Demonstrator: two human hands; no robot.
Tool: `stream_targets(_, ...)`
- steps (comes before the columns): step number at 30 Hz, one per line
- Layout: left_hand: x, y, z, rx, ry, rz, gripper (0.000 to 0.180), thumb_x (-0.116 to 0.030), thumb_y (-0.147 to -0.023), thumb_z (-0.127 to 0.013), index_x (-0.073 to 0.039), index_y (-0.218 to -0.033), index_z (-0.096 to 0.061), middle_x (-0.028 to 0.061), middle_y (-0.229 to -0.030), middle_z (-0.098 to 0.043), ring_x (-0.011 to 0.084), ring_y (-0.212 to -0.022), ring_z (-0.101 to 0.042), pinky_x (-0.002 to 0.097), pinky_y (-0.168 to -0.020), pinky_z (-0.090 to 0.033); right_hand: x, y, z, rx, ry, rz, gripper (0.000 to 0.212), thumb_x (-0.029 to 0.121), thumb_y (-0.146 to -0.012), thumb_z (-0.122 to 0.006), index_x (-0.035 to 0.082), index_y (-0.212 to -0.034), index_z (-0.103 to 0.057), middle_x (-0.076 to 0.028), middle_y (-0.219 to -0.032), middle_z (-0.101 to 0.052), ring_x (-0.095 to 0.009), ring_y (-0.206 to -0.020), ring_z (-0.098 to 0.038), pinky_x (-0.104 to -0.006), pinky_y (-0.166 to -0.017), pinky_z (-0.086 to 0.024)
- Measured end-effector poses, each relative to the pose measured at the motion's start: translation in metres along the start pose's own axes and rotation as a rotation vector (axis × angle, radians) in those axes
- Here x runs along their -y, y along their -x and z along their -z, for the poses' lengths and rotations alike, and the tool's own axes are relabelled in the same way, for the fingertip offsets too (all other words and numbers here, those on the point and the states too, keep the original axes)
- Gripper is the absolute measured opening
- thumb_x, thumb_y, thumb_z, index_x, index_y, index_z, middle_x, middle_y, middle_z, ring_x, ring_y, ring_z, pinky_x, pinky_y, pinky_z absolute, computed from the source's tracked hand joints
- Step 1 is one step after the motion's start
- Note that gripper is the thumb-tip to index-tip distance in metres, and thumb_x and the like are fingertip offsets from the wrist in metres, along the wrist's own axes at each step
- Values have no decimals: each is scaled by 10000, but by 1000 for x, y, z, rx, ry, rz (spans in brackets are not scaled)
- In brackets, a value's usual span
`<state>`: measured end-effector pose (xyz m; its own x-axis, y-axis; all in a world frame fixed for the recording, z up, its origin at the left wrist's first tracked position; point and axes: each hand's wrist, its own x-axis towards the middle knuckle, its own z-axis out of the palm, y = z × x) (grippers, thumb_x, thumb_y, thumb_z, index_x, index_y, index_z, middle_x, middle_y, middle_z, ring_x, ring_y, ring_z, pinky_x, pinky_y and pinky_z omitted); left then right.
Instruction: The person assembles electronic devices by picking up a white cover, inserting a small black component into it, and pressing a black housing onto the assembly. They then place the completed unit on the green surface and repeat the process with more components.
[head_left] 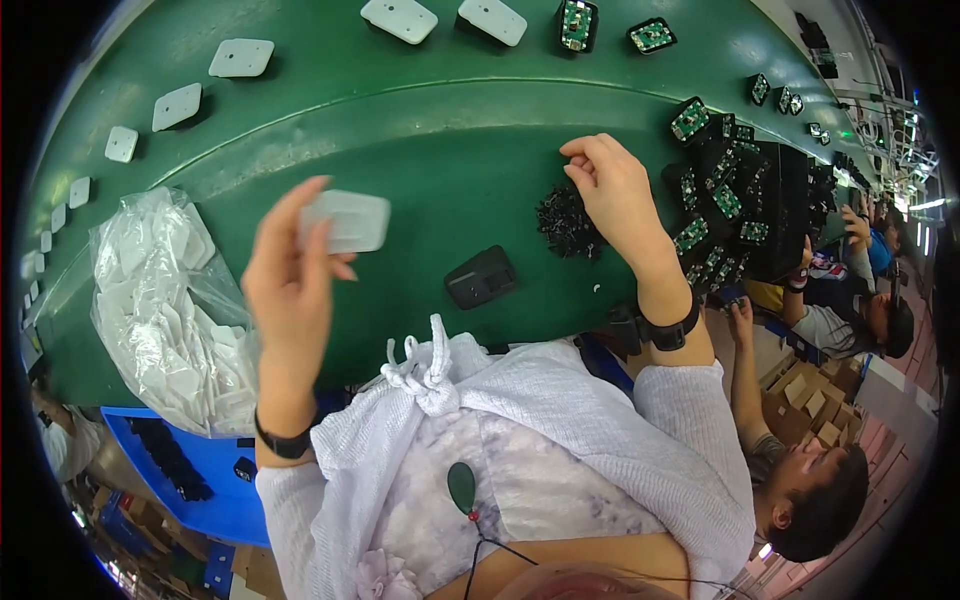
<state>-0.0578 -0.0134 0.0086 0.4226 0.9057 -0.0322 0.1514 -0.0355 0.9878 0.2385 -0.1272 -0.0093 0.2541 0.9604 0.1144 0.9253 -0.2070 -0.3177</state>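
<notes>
My left hand (290, 250) grips a white, translucent plastic cover (358, 222) by its left end, thumb and fingers closed on it above the table. On the right, my right hand (618, 195) has its fingers drawn together in a pinch; whether a tiny part sits between the fingertips cannot be made out. Just below those fingers lies a heap of small black parts (570, 222), too fine to name singly. A black plastic casing (480, 278) rests on the green table (440, 150) between my hands, near the front edge.
A clear bag of white covers (165, 300) lies at left, above a blue bin (215, 500) holding black parts. Black casings with green circuit boards (725, 200) crowd the right. White-topped units (242, 58) line the far side. Co-workers (815, 490) sit at right.
</notes>
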Motion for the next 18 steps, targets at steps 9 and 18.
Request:
stream_targets(9, 2, -25, -68, 232, 43, -102, 97, 31, -885, -581, 5, -975, -605, 72, -850, -587, 114, -565, -599, 226, -456, -456, 57, -21, 10, 89, -1371, -338, 121, 45, -886, -638, -27, -979, -610, -81, -890, -656, -130, -799, -626, -264, -694, -505)
stream_targets(18, 9, -35, -71, 196, -138, -341, 152, 39, -857, -610, -11, -1000, -600, 90, -842, -586, 149, -591, -609, 265, -486, -482, 78, -26, -8, 108, -1222, -234, 62, 42, -876, -650, 13, -924, -621, -33, -830, -624, -92, -725, -579, -225, -638, -449)
